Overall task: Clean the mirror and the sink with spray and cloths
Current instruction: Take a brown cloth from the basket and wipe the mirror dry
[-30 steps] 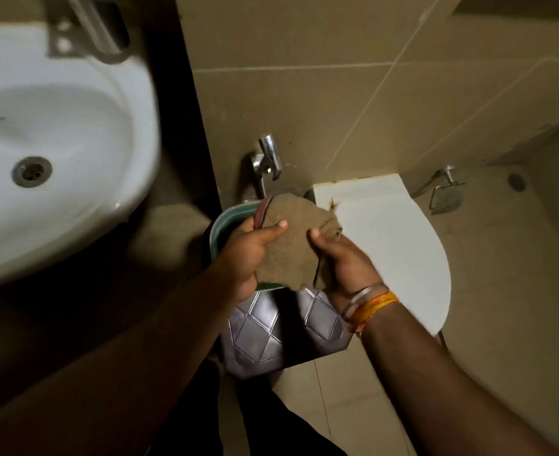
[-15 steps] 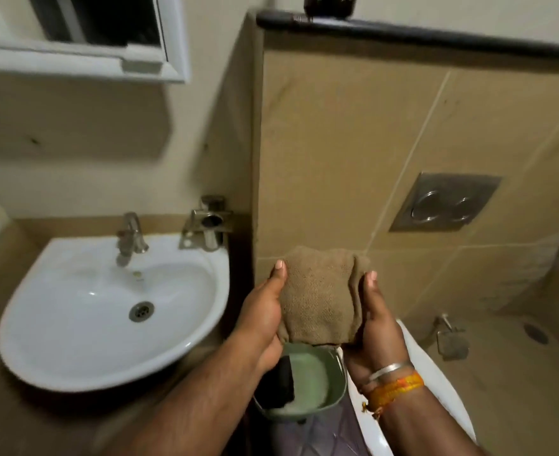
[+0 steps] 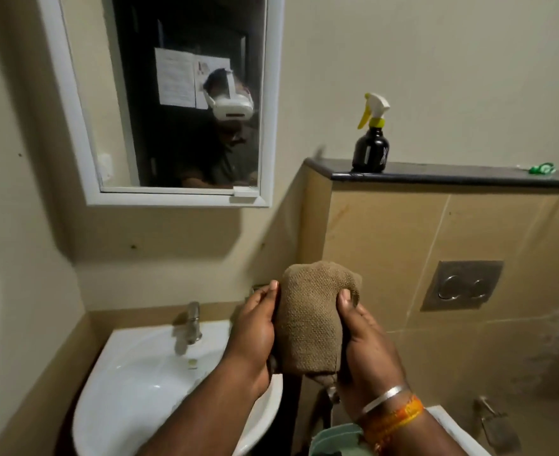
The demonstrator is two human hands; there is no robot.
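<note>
A folded brown cloth is held upright between both hands, the left hand and right hand each gripping a side, above the sink's right edge. The mirror hangs up to the left. The spray bottle stands untouched on the dark ledge, so I would judge it best to keep the cloth in one hand and free the other for the bottle.

Nothing can be read: the spray bottle bears only a blurred white mark.
</note>
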